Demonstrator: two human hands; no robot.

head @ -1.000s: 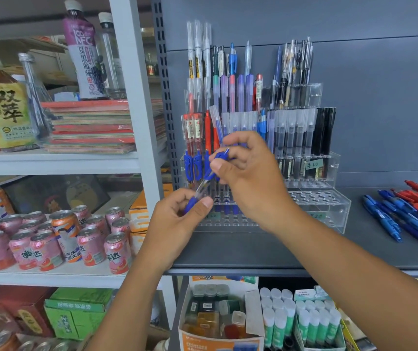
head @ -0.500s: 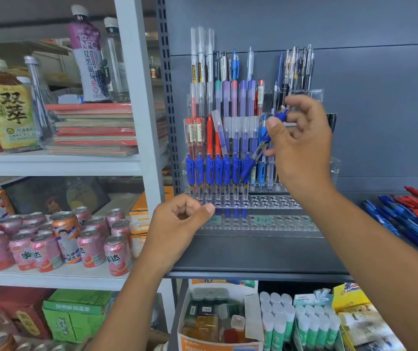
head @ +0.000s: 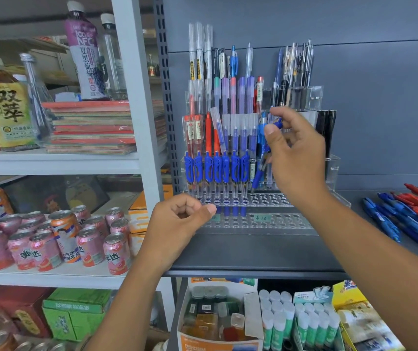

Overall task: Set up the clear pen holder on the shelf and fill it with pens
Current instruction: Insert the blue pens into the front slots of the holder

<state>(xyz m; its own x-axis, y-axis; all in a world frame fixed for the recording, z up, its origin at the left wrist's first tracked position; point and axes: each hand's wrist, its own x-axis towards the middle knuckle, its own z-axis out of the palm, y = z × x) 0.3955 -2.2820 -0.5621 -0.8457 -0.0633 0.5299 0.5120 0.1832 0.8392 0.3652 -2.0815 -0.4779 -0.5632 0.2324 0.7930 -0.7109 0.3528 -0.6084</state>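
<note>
Pen holder (head: 278,222): clear plastic, stepped in tiers, standing upright at the back of the dark shelf (head: 253,252) against the grey panel. Setting-up step judged done.

Filling judged partly done, perhaps past half. The upper tiers are crowded with mixed pens: clear, purple, black, red. The middle tier carries a row of blue pens (head: 216,171) over its left part, about seven, upright and side by side, clips facing out. To the right of that row the holes are open. The lowest front tier shows bare holes across its width, plus two small price labels.

Loose pens (head: 405,216), blue and red, lie in a heap on the shelf, well to the right of the holder. Judged to be stock left to load.

Right hand (head: 296,153) is raised in front of the middle tiers. Its fingers (head: 270,130) pinch a blue pen (head: 259,173) near its top. The pen slants with its tip down and left, just beside the last pen in the row. Cannot tell whether the tip is in a hole.

Left hand (head: 177,224) is at the holder's front left corner, fingers curled in, thumb on forefinger, nothing seen in them. Contact with the holder: cannot tell.
</note>
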